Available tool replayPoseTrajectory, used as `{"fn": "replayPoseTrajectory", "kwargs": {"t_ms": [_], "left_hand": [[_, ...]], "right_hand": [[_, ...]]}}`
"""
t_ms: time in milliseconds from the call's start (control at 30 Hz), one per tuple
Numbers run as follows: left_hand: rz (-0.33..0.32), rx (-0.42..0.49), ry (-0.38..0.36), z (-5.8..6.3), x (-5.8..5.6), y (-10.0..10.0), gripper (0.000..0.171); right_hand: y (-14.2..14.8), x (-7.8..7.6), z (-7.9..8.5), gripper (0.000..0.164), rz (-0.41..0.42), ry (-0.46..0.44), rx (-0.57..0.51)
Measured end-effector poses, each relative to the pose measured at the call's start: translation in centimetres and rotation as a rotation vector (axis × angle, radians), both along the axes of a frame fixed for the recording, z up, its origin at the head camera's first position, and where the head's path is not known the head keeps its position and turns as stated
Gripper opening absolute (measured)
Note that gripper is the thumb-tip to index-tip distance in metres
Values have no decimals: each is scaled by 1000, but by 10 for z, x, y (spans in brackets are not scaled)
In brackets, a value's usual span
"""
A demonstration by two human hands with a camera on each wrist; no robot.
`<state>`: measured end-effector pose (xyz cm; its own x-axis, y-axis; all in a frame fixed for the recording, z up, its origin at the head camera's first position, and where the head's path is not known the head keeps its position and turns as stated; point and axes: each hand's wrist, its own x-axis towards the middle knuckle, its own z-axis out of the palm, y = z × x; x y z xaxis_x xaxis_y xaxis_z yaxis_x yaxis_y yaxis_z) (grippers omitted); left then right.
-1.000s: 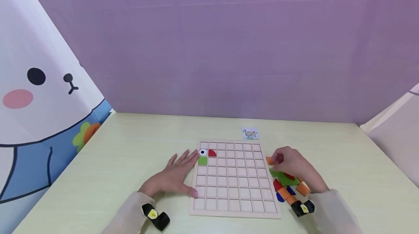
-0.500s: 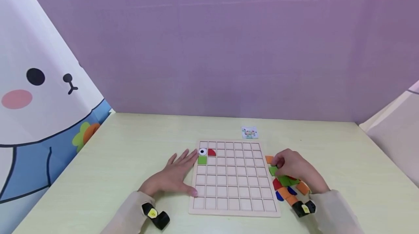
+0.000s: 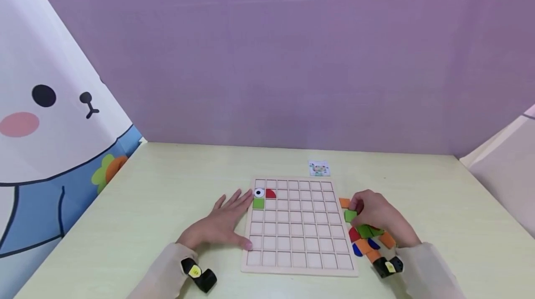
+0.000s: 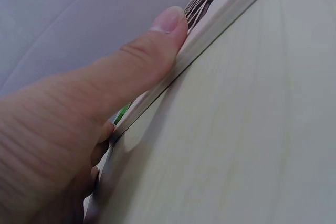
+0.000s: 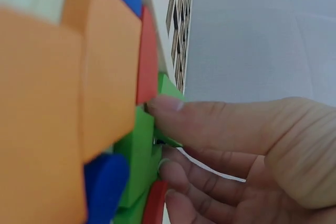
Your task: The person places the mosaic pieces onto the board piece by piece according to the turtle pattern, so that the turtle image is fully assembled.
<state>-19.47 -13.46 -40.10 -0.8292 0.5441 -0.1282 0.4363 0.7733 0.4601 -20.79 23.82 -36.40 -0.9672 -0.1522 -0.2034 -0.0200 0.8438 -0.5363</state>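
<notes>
A pale wooden grid board (image 3: 301, 272) lies on the table. In its upper left cells are a white eye tile (image 3: 259, 192), a red quarter-round tile (image 3: 270, 193) and a green square tile (image 3: 258, 203). My left hand (image 3: 221, 224) rests along the board's left edge, fingers spread, its thumb (image 4: 152, 45) on the rim. Right of the board, my right hand (image 3: 376, 208) pinches another green square tile (image 3: 350, 216) between thumb and fingers. In the right wrist view the thumb (image 5: 210, 116) partly hides that tile.
Loose blocks lie beside the board under my right hand: green pieces (image 3: 366, 231), a red one (image 3: 354, 234), blue ones (image 3: 357, 250) and orange ones (image 3: 373, 256). An orange block (image 3: 344, 203) lies near my fingertips. A small picture card (image 3: 319, 168) lies behind the board.
My right hand has shifted slightly, and the green square tile at its fingertips now shows more clearly, apart from the other green pieces. My left hand stays in place.
</notes>
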Motion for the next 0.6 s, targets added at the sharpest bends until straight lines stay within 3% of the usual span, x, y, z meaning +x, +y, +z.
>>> {"fn": "replayPoseTrajectory", "kwargs": {"t_ms": [333,600], "left_hand": [[-6,-13,13,-2,0,-1,117],[-5,-14,11,-1,0,0,117]], "right_hand": [[0,-1,-1,17,-10,40,-58],[1,-2,1,15,-21,45,-45]]}}
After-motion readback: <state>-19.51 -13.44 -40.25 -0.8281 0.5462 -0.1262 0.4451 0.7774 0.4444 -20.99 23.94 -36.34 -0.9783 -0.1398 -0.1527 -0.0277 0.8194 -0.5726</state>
